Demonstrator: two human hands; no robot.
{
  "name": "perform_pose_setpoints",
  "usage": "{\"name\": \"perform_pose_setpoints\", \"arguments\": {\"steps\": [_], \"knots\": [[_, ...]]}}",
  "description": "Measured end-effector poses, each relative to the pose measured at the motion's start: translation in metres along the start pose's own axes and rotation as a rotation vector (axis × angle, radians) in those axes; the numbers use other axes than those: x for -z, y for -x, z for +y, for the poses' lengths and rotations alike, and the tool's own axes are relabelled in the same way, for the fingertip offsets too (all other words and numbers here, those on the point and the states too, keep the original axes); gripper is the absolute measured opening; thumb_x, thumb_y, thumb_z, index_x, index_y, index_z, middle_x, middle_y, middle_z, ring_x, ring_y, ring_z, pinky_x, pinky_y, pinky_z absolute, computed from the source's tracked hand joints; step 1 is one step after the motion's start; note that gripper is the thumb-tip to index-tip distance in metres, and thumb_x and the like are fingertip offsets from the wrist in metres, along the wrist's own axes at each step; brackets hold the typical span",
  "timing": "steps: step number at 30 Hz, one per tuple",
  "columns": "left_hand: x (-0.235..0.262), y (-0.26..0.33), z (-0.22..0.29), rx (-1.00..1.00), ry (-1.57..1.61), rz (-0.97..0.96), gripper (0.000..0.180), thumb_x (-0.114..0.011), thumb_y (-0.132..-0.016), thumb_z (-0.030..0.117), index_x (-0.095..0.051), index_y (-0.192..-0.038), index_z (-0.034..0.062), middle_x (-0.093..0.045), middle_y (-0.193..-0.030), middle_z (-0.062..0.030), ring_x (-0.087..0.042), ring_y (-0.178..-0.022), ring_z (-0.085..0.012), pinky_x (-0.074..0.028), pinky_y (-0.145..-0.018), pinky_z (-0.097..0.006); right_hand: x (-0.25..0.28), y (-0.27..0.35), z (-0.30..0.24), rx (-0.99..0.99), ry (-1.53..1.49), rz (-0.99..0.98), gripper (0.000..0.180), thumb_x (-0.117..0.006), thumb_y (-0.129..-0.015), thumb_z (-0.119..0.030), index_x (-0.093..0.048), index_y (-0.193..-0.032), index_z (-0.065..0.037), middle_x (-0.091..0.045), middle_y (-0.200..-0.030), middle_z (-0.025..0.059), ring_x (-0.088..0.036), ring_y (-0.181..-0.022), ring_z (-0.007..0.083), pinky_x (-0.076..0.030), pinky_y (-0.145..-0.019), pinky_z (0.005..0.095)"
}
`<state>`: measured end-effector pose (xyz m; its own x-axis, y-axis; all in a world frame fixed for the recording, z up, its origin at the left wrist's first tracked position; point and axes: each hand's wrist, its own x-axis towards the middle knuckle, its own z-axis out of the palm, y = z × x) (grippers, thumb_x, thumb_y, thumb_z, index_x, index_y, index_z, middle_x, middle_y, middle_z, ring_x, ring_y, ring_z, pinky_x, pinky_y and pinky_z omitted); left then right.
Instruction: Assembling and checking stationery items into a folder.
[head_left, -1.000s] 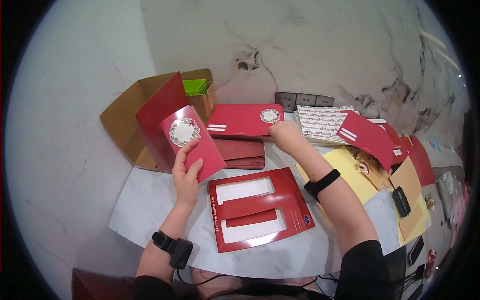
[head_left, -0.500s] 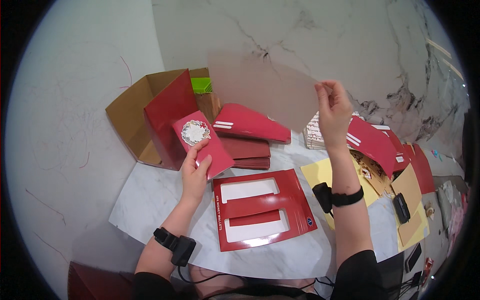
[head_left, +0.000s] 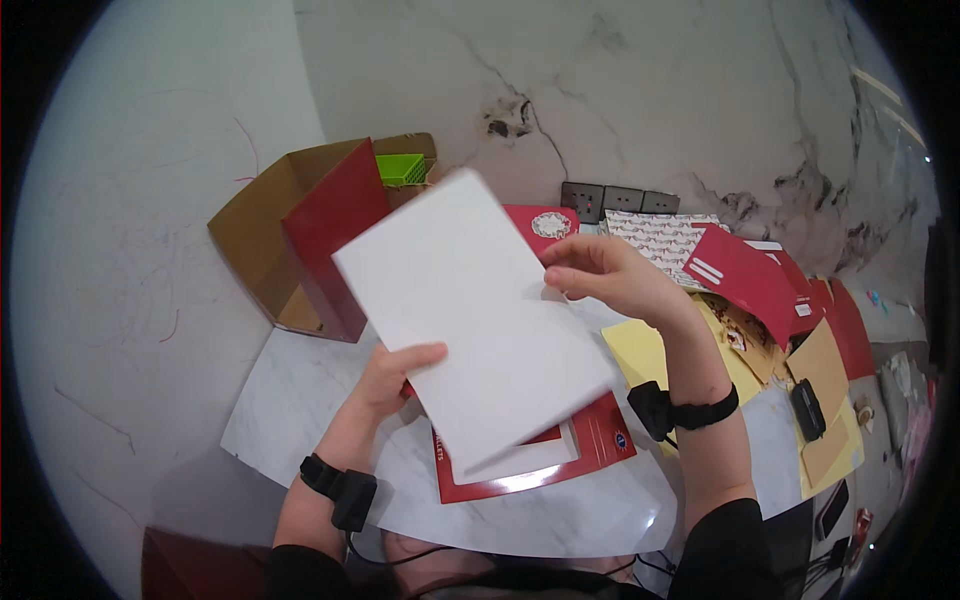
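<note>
Tabletop (head_left: 300,400) – white marble | wall (head_left: 700,90) – veined marble | sockets (head_left: 620,197)

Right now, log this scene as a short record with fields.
left hand: grips the lower left edge of the white sheet
right hand: pinches the sheet's right edge
sheet: tilted, above the red folder
behind: cardboard box with a green item
right side: red envelopes, yellow paper
</note>
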<state>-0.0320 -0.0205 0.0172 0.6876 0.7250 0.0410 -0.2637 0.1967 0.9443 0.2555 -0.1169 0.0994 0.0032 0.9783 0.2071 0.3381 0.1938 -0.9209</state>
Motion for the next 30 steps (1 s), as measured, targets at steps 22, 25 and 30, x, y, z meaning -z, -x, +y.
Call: {"name": "perform_pose_setpoints", "arguments": {"steps": [22,25,30], "knots": [[-0.015,-0.003,0.013,-0.318,0.508,-0.393,0.066,-0.053,-0.098,0.055,-0.050,-0.134,-0.0003,-0.064,-0.123,-0.0167,-0.066,-0.111,-0.0263,-0.058,-0.091,-0.038,-0.014,0.010,-0.019,0.266,0.066,-0.302,0.060,-0.046,-0.069,0.024,-0.077,-0.110,-0.007,-0.068,-0.124,0.0150,-0.061,-0.119,0.0268,-0.045,-0.105,0.0336],[0.005,-0.002,0.007,0.052,0.178,0.001,0.059,-0.062,-0.096,0.039,-0.048,-0.135,-0.0032,-0.063,-0.123,-0.0194,-0.067,-0.109,-0.0255,-0.058,-0.091,-0.036,-0.013,0.012,-0.024,0.237,0.194,-0.360,0.062,-0.044,-0.069,0.021,-0.075,-0.115,-0.007,-0.063,-0.131,0.0162,-0.057,-0.124,0.0269,-0.046,-0.103,0.0340],[0.006,-0.005,0.008,0.085,0.166,-0.104,0.051,-0.064,-0.095,0.025,-0.049,-0.133,-0.0056,-0.064,-0.122,-0.0193,-0.069,-0.106,-0.0235,-0.059,-0.089,-0.034,0.001,0.010,-0.022,0.126,-0.107,-0.438,0.050,-0.047,-0.077,0.006,-0.072,-0.119,-0.004,-0.064,-0.127,0.0142,-0.058,-0.119,0.0230,-0.050,-0.093,0.0333]]}}
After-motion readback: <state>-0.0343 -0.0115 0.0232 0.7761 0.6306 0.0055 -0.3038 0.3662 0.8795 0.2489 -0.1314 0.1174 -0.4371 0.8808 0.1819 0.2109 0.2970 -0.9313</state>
